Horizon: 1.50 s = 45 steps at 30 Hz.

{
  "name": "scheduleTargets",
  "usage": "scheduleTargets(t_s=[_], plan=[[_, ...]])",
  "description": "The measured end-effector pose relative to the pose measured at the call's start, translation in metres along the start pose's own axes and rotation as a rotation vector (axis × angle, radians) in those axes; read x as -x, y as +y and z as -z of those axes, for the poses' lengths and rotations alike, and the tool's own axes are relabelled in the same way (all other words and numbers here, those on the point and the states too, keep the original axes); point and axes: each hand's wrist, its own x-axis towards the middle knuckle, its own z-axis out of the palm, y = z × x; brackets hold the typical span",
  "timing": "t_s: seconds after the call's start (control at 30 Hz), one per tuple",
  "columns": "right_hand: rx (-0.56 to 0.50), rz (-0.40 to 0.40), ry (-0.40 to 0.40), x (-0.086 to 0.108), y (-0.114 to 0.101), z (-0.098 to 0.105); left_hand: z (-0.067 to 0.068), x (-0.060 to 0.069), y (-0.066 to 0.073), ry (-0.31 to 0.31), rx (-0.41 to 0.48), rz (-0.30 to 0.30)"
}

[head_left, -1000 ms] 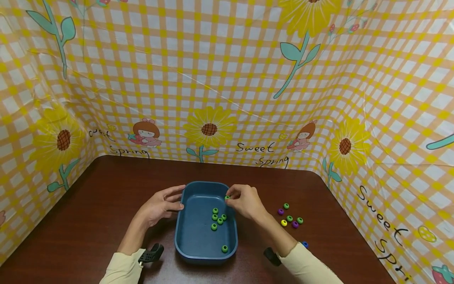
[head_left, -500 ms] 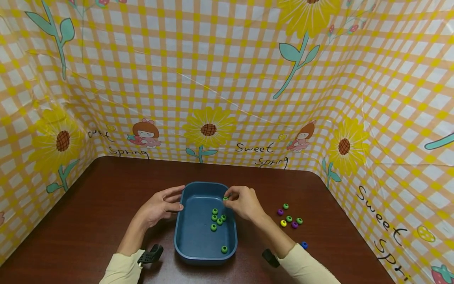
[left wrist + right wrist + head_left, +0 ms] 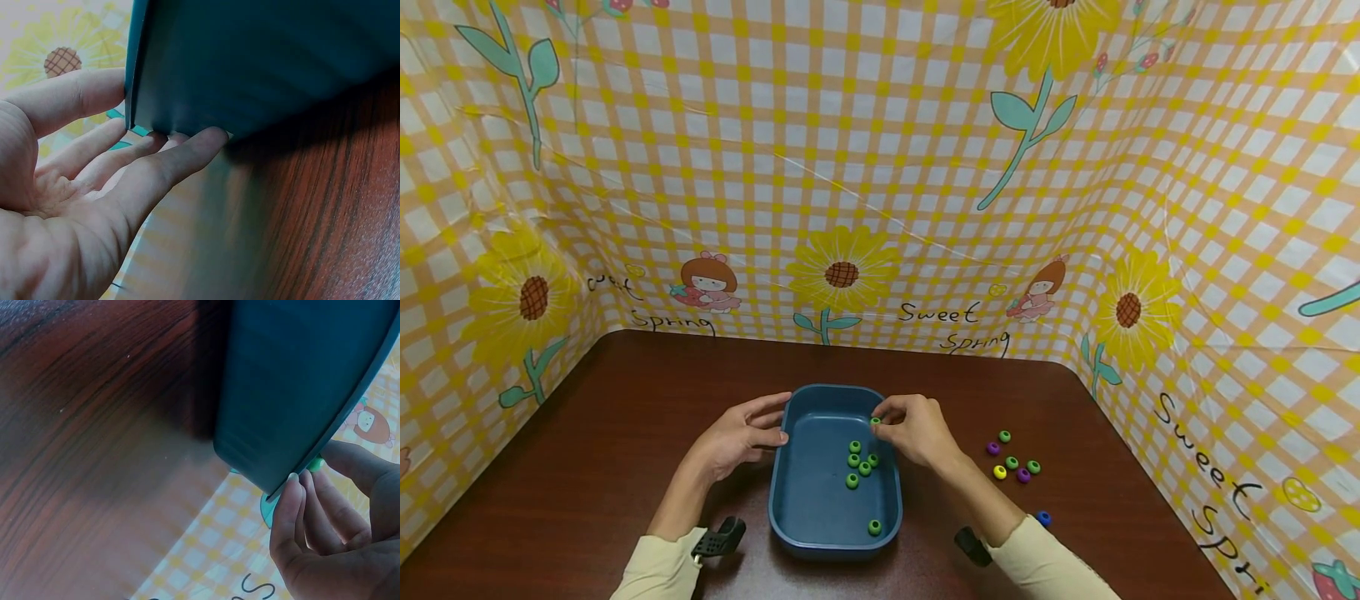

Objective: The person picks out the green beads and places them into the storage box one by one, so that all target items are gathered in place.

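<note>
A blue rectangular bin [image 3: 837, 546] stands on the table. The left hand [image 3: 735, 437] touches its left side, fingers loosely extended; in the left wrist view the left hand [image 3: 94, 162] has fingertips and thumb against the wall. At the bin's right rim, the right hand [image 3: 920, 429] pinches a green bead [image 3: 875, 422] between thumb and fingers. The right wrist view shows the right hand [image 3: 337, 515] beside the rim with the green bead [image 3: 315, 464] partly hidden. Inside the bin lie several green beads [image 3: 853, 460], one of them [image 3: 874, 527] apart near the front.
Right of the bin, on the dark wooden table [image 3: 700, 367], lie green beads [image 3: 1012, 462], two purple beads [image 3: 1023, 476], a yellow bead [image 3: 999, 472] and a blue bead [image 3: 1043, 518]. A checked, flowered cloth [image 3: 880, 167] rises around the table's back and sides.
The right hand has shifted slightly left with its green bead, over the bin's right rim. The left hand and the beads inside the bin show no clear movement.
</note>
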Motion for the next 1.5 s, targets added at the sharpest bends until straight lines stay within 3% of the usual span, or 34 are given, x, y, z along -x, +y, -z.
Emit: scheduleTargets(t_s=[0.3, 0.6, 1.03, 1.5], plan=[[0.013, 0.005, 0.013, 0.001, 0.001, 0.004, -0.001, 0.000, 0.000, 0.000, -0.002, 0.000], [0.047, -0.006, 0.050, 0.006, 0.010, 0.023, 0.000, 0.001, 0.000, -0.001, -0.003, 0.004], [0.116, -0.106, 0.079, 0.030, 0.044, 0.066, 0.000, 0.001, 0.000, -0.003, -0.002, 0.004], [0.175, -0.210, 0.083, 0.054, 0.087, 0.095, 0.000, 0.000, 0.000, -0.006, -0.001, 0.002]])
